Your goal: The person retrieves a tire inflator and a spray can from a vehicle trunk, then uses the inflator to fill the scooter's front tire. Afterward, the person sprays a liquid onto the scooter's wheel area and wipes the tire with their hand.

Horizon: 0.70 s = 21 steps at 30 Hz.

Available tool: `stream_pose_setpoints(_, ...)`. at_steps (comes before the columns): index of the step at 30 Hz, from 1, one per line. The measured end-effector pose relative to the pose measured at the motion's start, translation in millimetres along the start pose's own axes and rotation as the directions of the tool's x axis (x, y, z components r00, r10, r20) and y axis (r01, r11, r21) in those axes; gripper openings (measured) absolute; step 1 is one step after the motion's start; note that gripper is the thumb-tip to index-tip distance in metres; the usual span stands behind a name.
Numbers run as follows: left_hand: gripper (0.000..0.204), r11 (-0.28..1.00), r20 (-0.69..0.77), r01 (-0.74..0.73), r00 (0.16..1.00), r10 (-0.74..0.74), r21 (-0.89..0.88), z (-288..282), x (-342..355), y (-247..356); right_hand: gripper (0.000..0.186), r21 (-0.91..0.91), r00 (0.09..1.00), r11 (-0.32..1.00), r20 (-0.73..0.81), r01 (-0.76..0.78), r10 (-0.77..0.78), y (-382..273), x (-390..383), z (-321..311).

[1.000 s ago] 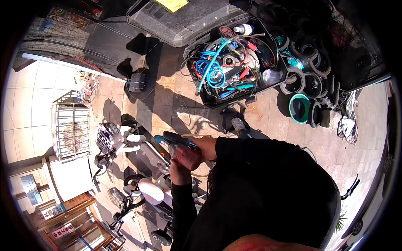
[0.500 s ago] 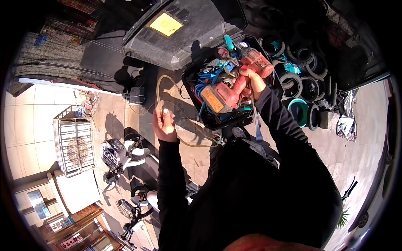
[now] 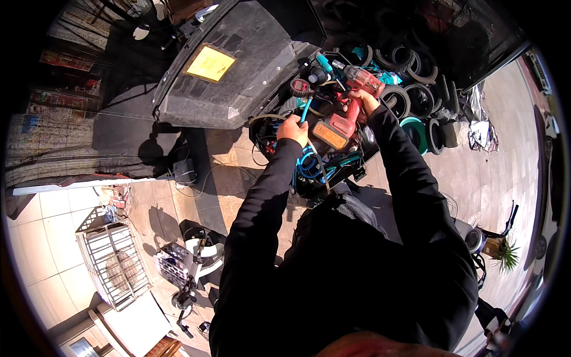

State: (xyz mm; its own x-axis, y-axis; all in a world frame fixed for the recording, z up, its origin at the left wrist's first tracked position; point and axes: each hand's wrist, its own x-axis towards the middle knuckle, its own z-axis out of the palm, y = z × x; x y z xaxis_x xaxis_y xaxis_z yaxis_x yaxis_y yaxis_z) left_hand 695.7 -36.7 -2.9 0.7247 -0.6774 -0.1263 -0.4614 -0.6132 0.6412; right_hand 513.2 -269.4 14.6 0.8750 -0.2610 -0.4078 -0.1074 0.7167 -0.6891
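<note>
Apparent step: tool handling. Right hand (image 3: 364,102) clasps red cordless impact wrench (image 3: 344,122) over black toolbox (image 3: 250,77); left hand (image 3: 292,130) grips blue tube (image 3: 306,110) at toolbox's left. Next move likely requires clear separation.

You can count your two hands (image 3: 292,130), one red drill (image 3: 366,80), one yellow sheet (image 3: 210,62), one green tub (image 3: 423,137), one leafy plant (image 3: 505,257) and more than four tires (image 3: 424,77), some too dark.

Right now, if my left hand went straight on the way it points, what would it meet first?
Your left hand would probably meet the round red gauge first, past the blue hose it holds, though depth is unclear.
</note>
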Motion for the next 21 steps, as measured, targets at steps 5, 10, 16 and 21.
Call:
stream_pose_setpoints(5, 0.023, 0.916, -0.225, -0.067, 0.974, -0.026, -0.395, -88, -36, -22, 0.041, 0.032, 0.972, 0.972, 0.045, 0.231, -0.233, 7, -22, -1)
stream_pose_setpoints(10, 0.018, 0.552, -0.142, -0.066, 0.985, -0.095, -0.831, -161, -132, -15, 0.037, 0.056, 0.994, 0.994, -0.062, 0.097, -0.094, 10, 3, -24)
stream_pose_setpoints(16, 0.013, 0.618, -0.371, -0.135, 0.888, -0.271, -0.774, -222, -245, -8, 0.035, 0.017, 0.980, 0.995, 0.176, -0.099, 0.095, 23, 60, -19)
stream_pose_setpoints(21, 0.022, 0.798, -0.474, -0.070, 0.834, -0.282, -0.598, -249, -298, -31, 0.041, -0.252, 0.999, 0.967, 0.027, -0.030, 0.038, 29, 71, -49)
